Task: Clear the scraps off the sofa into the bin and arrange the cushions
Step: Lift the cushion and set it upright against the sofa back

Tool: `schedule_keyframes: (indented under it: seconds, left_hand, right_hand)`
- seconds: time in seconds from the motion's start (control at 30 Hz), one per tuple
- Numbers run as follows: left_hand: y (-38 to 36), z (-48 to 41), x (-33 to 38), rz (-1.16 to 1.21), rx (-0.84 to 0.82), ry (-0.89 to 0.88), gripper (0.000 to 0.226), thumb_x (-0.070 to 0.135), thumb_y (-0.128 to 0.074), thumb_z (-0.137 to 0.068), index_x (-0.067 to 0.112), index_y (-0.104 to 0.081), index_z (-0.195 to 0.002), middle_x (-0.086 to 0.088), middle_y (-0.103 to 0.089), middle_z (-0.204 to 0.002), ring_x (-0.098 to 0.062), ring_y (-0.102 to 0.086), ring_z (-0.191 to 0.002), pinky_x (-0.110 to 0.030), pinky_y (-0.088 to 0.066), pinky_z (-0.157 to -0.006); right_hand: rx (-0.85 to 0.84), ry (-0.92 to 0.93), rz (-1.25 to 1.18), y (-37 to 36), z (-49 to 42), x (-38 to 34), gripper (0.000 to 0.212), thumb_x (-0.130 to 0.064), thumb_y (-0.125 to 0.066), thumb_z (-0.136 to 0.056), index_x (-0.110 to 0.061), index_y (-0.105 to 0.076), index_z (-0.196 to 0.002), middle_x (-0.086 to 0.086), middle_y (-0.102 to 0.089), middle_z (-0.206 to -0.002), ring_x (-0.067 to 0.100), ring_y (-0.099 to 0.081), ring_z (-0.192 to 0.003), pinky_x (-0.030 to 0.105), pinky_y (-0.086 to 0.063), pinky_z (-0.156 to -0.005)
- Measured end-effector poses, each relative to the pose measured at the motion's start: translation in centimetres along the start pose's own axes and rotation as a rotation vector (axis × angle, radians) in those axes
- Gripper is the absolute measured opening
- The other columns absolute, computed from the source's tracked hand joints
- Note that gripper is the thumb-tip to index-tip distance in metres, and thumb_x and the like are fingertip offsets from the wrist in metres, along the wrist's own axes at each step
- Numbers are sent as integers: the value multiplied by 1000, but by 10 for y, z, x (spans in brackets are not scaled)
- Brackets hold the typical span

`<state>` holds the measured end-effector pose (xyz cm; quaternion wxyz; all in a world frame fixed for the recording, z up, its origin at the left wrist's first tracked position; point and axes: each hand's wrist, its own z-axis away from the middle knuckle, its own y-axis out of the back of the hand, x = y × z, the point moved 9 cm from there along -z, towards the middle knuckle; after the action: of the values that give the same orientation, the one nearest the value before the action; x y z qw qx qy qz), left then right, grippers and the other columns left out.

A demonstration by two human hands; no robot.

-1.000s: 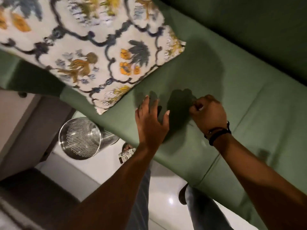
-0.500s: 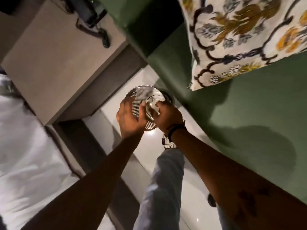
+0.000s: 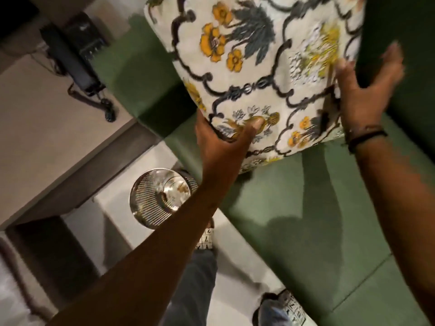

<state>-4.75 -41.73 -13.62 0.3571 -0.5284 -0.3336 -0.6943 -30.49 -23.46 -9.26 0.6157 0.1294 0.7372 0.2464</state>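
A white cushion with yellow flowers and dark scrollwork is lifted above the green sofa seat. My left hand grips its lower left corner, thumb on the front face. My right hand holds its right edge, fingers spread behind it and thumb on the front. The round metal mesh bin stands on the floor beside the sofa, under my left forearm, with small scraps inside.
A beige side table with a black corded telephone stands left of the sofa arm. The sofa backrest rises on the right. My legs and patterned shoes are on the pale floor.
Both hands left the bin, where they dropped the scraps, and rose to the sofa. They now hold the floral cushion by its two sides, lifted off the seat.
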Motion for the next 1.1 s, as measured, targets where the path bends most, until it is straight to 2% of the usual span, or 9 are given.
schedule_keyframes:
  seconds: [0.1,0.2,0.37,0.43,0.57,0.73,0.93,1.03,1.1]
  left_hand:
    - [-15,-8,2,112,64,24,106,46,-93,-53,20,-36,-139,-9,-53,-139,-20,-58,-127,-46,-52,-105]
    - [-36,-8,11,100,-84,-28,106,42,-93,-55,20,-33,-139,-5,-58,-137,-13,-60,-124,-36,-54,-103]
    - [-80,-29,55,65,-289,-125,115,28,-96,-56,24,-26,-146,0,-60,-140,-18,-61,-125,-55,-53,-99]
    - [-116,-45,80,14,-442,-187,113,32,-97,-51,21,-34,-144,7,-65,-133,-14,-65,-120,-44,-59,-92]
    - [-204,-72,106,-126,-754,-262,108,27,-99,-50,22,-40,-140,7,-66,-132,-11,-63,-122,-33,-55,-100]
    - [-276,-87,84,-312,-865,-214,111,43,-98,-40,27,-45,-136,12,-68,-125,-3,-66,-113,-36,-55,-100]
    - [-263,-46,75,-317,-568,-320,104,51,-91,-55,26,-40,-142,18,-56,-133,12,-56,-119,-10,-47,-98]
    - [-227,42,52,-441,-283,-329,113,81,-65,-64,17,-27,-149,-8,-36,-153,-16,-33,-144,-29,-26,-121]
    - [-235,133,22,-489,-398,-253,112,80,-60,-67,13,-25,-150,-17,-30,-156,-29,-27,-147,-38,-21,-123]
  right_hand:
    - [-331,-307,-258,-40,-26,16,57,-60,-69,-67,-22,-58,-108,-3,-68,-108,2,-65,-89,24,-53,-76]
    - [-351,-367,-330,-30,-33,20,47,-40,-76,-74,-17,-59,-111,5,-71,-111,15,-70,-94,33,-57,-78]
    - [-91,-363,-530,59,-10,28,65,-19,-84,-67,-14,-45,-118,4,-68,-112,8,-72,-85,22,-58,-67]
    - [78,-324,-515,106,6,37,69,-19,-86,-64,-14,-43,-119,3,-68,-109,1,-70,-74,15,-55,-59]
    - [341,-306,-472,162,31,67,72,-15,-87,-63,-14,-41,-119,-6,-65,-103,-4,-68,-81,16,-56,-72]
    - [436,-365,-503,171,35,108,86,-14,-87,-63,-11,-36,-132,10,-61,-123,15,-63,-105,18,-54,-85]
    - [340,-381,-286,191,49,131,83,-17,-84,-68,-10,-38,-137,11,-44,-136,16,-52,-117,18,-45,-97]
    - [340,-418,-205,224,94,134,78,-25,-79,-74,-13,-37,-139,9,-43,-138,17,-48,-122,30,-41,-103]
    - [414,-469,-198,264,144,143,76,-28,-78,-75,-15,-39,-138,6,-44,-135,13,-47,-123,26,-39,-104]
